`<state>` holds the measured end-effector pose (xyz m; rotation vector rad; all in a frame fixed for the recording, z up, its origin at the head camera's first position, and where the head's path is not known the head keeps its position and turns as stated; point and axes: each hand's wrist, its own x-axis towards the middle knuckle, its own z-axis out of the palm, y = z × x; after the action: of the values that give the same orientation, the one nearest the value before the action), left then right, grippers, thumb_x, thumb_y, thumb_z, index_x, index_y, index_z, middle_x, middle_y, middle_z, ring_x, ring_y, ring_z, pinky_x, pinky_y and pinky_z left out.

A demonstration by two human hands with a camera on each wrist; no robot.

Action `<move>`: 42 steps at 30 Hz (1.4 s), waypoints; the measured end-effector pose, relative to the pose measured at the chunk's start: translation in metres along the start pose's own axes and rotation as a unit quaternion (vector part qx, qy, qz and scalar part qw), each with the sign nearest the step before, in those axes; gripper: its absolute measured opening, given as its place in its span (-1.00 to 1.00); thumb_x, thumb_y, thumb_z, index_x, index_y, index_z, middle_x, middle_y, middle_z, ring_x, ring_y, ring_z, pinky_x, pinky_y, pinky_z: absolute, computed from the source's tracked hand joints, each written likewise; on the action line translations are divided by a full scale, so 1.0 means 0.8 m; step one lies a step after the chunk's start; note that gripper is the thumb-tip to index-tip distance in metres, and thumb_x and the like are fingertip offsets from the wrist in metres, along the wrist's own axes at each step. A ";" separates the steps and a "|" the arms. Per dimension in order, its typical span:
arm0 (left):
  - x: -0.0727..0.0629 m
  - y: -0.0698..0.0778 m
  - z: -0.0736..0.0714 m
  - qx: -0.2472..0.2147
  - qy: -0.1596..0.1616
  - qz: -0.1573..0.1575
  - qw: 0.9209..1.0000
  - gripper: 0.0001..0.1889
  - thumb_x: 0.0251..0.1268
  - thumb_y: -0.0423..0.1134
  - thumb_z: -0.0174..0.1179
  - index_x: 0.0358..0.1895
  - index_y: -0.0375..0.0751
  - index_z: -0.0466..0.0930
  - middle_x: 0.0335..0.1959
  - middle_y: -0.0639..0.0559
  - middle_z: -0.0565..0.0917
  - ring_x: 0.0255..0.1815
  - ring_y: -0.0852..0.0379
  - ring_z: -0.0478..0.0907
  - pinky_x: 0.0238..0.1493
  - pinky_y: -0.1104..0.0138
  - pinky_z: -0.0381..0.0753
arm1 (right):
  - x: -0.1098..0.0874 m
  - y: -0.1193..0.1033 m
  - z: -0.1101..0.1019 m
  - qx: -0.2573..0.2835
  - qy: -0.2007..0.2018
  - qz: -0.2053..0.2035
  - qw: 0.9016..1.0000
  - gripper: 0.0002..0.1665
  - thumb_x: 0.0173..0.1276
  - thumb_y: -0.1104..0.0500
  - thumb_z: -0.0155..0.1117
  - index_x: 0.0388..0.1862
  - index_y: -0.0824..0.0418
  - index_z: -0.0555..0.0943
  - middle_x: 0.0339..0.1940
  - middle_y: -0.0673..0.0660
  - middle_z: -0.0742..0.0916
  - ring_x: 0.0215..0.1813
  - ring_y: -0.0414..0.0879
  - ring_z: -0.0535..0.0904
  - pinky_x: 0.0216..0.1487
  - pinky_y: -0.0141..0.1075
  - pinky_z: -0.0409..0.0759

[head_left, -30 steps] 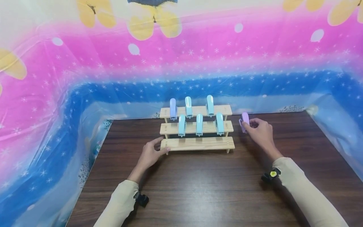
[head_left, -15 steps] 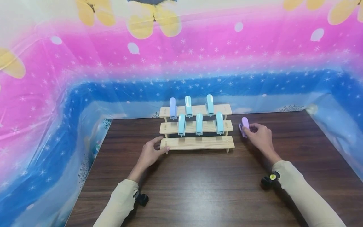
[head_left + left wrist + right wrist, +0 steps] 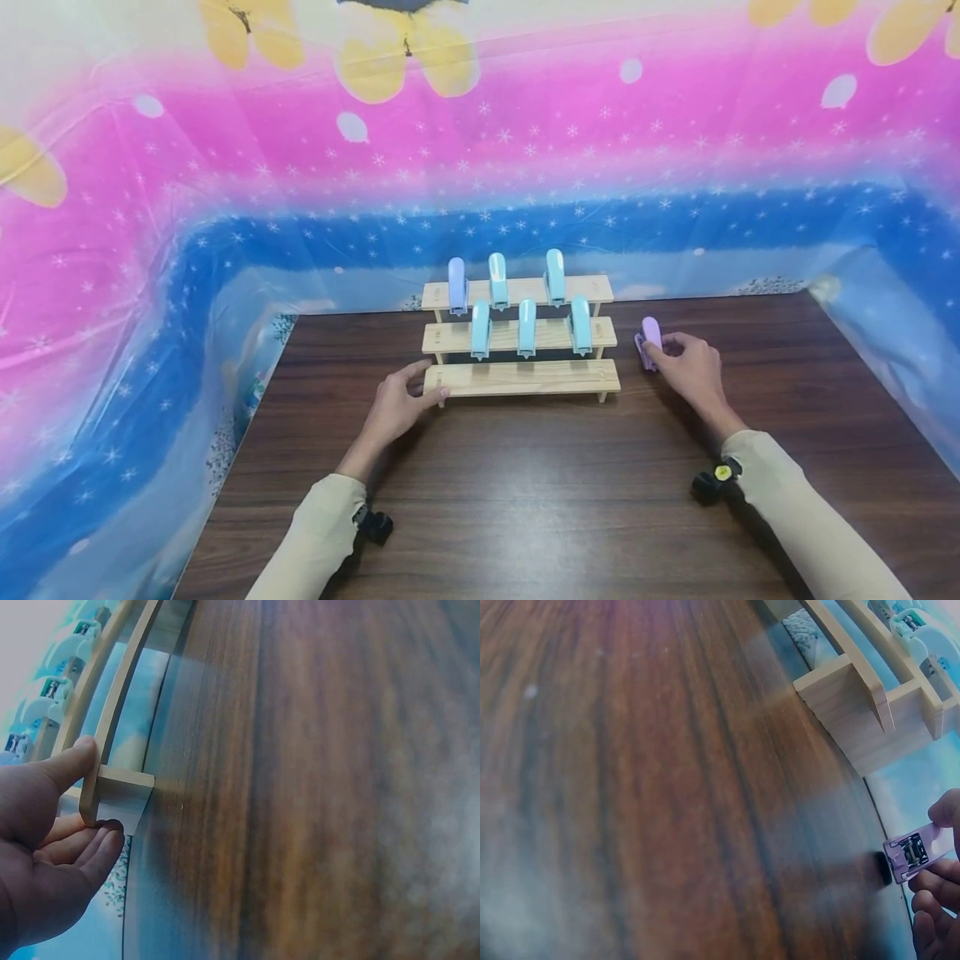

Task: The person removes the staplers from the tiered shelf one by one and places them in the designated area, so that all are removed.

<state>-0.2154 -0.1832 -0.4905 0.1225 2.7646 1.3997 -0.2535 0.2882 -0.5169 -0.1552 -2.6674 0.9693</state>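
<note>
My right hand (image 3: 692, 367) pinches a small purple stapler (image 3: 651, 332) between thumb and fingers, just right of a three-step wooden display stand (image 3: 525, 379). The right wrist view catches the stapler's front end (image 3: 913, 851) close over the tabletop. At the stand's left side my left hand (image 3: 397, 407) grips the end of the lowest step, thumb on top and fingers beneath, as the left wrist view shows. Three light-blue staplers (image 3: 527, 327) stand on the middle step. On the top step are a periwinkle stapler (image 3: 457, 285) and two light-blue staplers (image 3: 555, 277). The lowest step is bare.
The stand sits toward the back of a dark wood-grain table (image 3: 517, 492). Behind it hangs a pink and blue printed cloth (image 3: 525, 167), which also runs along both sides of the table.
My right hand has brought the purple stapler a little nearer to me, beside the stand. My left hand has stayed on the lowest step.
</note>
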 end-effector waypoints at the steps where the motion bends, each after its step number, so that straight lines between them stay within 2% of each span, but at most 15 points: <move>1: 0.000 0.000 0.000 0.000 -0.001 0.000 1.000 -0.28 0.31 -0.06 0.44 0.45 -0.28 0.43 0.31 -0.29 0.58 0.21 -0.15 0.65 0.13 0.04 0.70 | 0.000 0.001 0.000 0.000 0.000 0.002 1.000 -0.32 0.43 -0.25 0.29 0.05 0.37 0.70 -0.11 0.35 0.79 -0.13 0.20 0.64 -0.13 -0.09 0.50; 4: 0.000 0.000 0.000 0.000 -0.001 0.000 1.000 -0.28 0.31 -0.06 0.44 0.45 -0.28 0.43 0.32 -0.29 0.58 0.21 -0.15 0.65 0.13 0.05 0.70 | -0.002 0.002 0.000 0.000 -0.002 0.007 1.000 -0.31 0.43 -0.25 0.29 0.06 0.38 0.70 -0.08 0.36 0.78 -0.09 0.21 0.63 -0.14 -0.09 0.49; 11: 0.002 -0.004 0.001 0.003 0.006 0.006 1.000 -0.29 0.29 -0.05 0.45 0.44 -0.27 0.45 0.30 -0.29 0.59 0.19 -0.17 0.66 0.11 0.02 0.71 | -0.002 0.004 -0.001 -0.003 -0.002 0.007 1.000 -0.31 0.41 -0.27 0.29 0.02 0.37 0.71 -0.13 0.34 0.80 -0.16 0.18 0.62 -0.22 -0.16 0.45; 18: 0.002 -0.005 0.001 0.002 0.006 0.006 1.000 -0.28 0.29 -0.03 0.44 0.44 -0.26 0.45 0.32 -0.29 0.58 0.20 -0.17 0.66 0.11 0.01 0.71 | -0.002 -0.001 -0.011 0.004 -0.013 0.019 1.000 -0.20 0.39 -0.38 0.25 0.10 0.34 0.70 -0.06 0.34 0.79 -0.02 0.25 0.65 -0.03 0.06 0.54; 23: 0.003 -0.004 0.002 0.000 0.005 0.006 1.000 -0.28 0.29 -0.03 0.44 0.44 -0.27 0.45 0.32 -0.28 0.58 0.19 -0.16 0.66 0.11 0.02 0.71 | 0.000 -0.011 -0.025 0.011 -0.005 0.022 1.000 -0.21 0.39 -0.38 0.26 0.14 0.29 0.69 -0.07 0.29 0.80 -0.03 0.20 0.67 0.04 0.06 0.52; 33: 0.002 -0.003 0.001 0.001 0.004 0.007 1.000 -0.28 0.30 -0.04 0.44 0.44 -0.27 0.44 0.31 -0.29 0.59 0.18 -0.16 0.66 0.09 0.03 0.72 | 0.012 -0.034 -0.043 0.025 0.024 -0.028 0.999 -0.38 0.36 -0.23 0.40 0.10 0.24 0.71 -0.15 0.25 0.81 -0.14 0.10 0.71 -0.07 -0.09 0.56; 39: 0.001 -0.003 0.001 -0.004 0.004 0.006 1.000 -0.29 0.29 -0.06 0.45 0.44 -0.27 0.45 0.30 -0.29 0.59 0.18 -0.16 0.66 0.09 0.03 0.72 | 0.020 -0.054 -0.055 0.018 0.029 -0.070 0.997 -0.40 0.36 -0.17 0.43 0.13 0.26 0.71 -0.09 0.28 0.80 -0.13 0.16 0.71 -0.06 0.00 0.55; 42: 0.001 -0.003 0.000 -0.006 0.004 0.007 1.000 -0.29 0.29 -0.06 0.45 0.44 -0.28 0.45 0.30 -0.29 0.59 0.18 -0.16 0.67 0.09 0.04 0.72 | 0.023 -0.064 -0.061 0.013 0.025 -0.079 0.996 -0.38 0.35 -0.18 0.43 0.14 0.27 0.71 -0.01 0.31 0.78 -0.03 0.22 0.68 0.01 0.06 0.55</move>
<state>-0.2165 -0.1842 -0.4925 0.1354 2.7671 1.4215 -0.2558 0.2822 -0.4443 0.0370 -2.5749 0.9378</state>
